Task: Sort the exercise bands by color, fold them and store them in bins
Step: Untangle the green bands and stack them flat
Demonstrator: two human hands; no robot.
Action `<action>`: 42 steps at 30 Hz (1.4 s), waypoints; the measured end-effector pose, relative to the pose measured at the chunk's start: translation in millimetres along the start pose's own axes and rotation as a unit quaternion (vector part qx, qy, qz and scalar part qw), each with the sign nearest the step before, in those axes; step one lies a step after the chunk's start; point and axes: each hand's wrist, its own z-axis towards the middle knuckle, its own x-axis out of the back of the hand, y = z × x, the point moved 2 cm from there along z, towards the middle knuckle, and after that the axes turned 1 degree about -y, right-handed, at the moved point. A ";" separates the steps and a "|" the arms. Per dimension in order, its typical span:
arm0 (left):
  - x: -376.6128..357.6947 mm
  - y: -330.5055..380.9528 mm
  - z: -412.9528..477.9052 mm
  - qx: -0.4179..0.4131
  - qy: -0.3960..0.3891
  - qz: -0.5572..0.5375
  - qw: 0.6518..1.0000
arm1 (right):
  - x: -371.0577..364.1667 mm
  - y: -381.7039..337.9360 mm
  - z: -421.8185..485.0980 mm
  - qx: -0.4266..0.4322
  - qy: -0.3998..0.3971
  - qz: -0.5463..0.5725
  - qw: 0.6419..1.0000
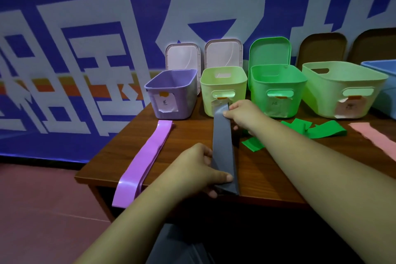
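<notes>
Your left hand (198, 170) pinches the near end of the grey band (224, 150) at the table (267, 180) edge; your right hand (242, 114) grips its far end. The band runs lengthwise away from you, flat, smooth and apparently doubled. A purple band (142, 167) lies to its left, green bands (317, 128) to its right. Beyond stand the bins (224, 90), then a blue wall (85, 28).

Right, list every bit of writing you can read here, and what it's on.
Wall banner: huge white characters, cropped and skewed; not readable whole.
Paper label on the purple bin: small dark mark, too blurred.
Label on the dark green bin: too blurred.
Label on the large light green bin: too blurred.
</notes>
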 end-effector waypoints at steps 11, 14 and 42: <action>1.1 -11.4 3.9 -0.024 -0.001 0.125 0.992 | -11.4 17.3 2.8 -0.012 0.000 -0.101 0.995; 1.6 -15.7 6.3 -0.033 0.004 0.129 0.991 | -13.4 19.7 4.7 -0.013 -0.005 -0.110 0.994; -10.1 -22.9 -20.1 -0.144 0.047 0.271 0.951 | 3.1 -2.7 -19.1 -0.018 -0.089 -0.214 0.973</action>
